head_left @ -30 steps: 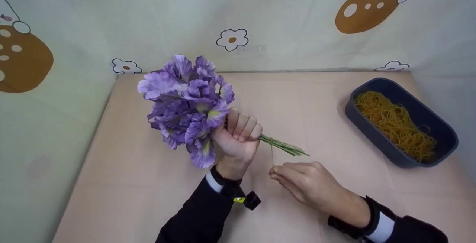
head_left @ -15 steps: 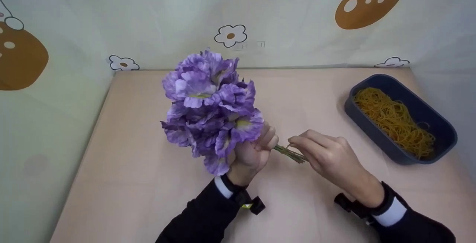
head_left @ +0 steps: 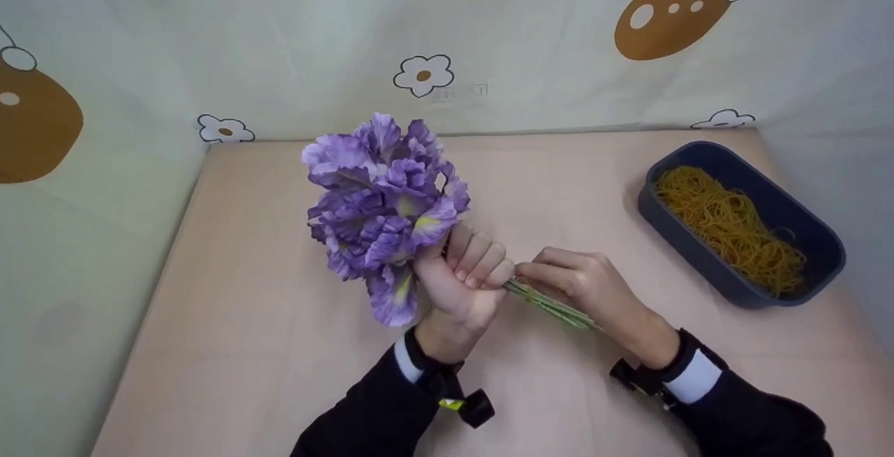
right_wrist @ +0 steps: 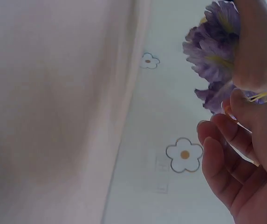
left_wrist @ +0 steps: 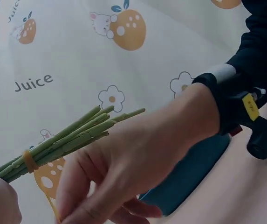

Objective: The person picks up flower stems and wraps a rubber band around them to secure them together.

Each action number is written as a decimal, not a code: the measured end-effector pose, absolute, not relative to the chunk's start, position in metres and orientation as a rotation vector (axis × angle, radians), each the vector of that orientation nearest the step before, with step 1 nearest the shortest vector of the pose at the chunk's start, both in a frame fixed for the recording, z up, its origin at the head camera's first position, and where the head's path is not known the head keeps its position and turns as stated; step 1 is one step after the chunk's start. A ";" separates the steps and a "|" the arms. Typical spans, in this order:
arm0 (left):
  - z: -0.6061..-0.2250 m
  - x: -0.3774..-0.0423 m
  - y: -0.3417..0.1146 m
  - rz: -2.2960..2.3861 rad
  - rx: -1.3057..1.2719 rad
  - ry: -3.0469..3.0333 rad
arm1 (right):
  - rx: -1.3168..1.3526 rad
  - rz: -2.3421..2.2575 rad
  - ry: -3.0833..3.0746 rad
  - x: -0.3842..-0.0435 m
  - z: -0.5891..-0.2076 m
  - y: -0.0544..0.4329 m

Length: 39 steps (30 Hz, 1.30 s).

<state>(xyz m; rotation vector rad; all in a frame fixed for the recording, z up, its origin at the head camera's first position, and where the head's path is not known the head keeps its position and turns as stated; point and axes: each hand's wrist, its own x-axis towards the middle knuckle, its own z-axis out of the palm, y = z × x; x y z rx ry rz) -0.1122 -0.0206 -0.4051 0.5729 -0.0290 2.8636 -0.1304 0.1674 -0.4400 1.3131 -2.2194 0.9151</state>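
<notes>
My left hand [head_left: 469, 272] grips a bunch of purple artificial flowers [head_left: 384, 209] by the top of their green stems [head_left: 559, 309], holding it above the table with the blooms pointing away to the upper left. A yellow rubber band [left_wrist: 29, 161] circles the stems close to that fist. My right hand [head_left: 559, 277] lies over the stems just right of the left fist. It pinches a stretched strand of the rubber band [right_wrist: 263, 96] between thumb and fingers. The stem ends [left_wrist: 119, 116] stick out past the right hand.
A dark blue oval tray [head_left: 814, 223] with a heap of yellow rubber bands [head_left: 726, 223] stands at the right of the beige table [head_left: 251, 345]. A cloth printed with flowers hangs behind and on both sides.
My right hand rose from below the stems, where it pulled the band down, to the stems beside my left fist. The bouquet swung right, then tilted back to the left.
</notes>
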 end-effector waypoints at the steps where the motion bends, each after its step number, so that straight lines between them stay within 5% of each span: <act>1: -0.404 -0.113 -0.023 2.872 0.560 -0.030 | 1.325 0.968 -2.236 -0.126 -0.443 0.163; 19: -0.401 -0.129 -0.043 3.048 0.667 -0.032 | 1.442 0.862 -2.312 -0.063 -0.420 0.141; 39: -0.408 -0.135 -0.044 2.947 0.868 0.525 | 1.270 0.525 -2.139 -0.069 -0.394 0.155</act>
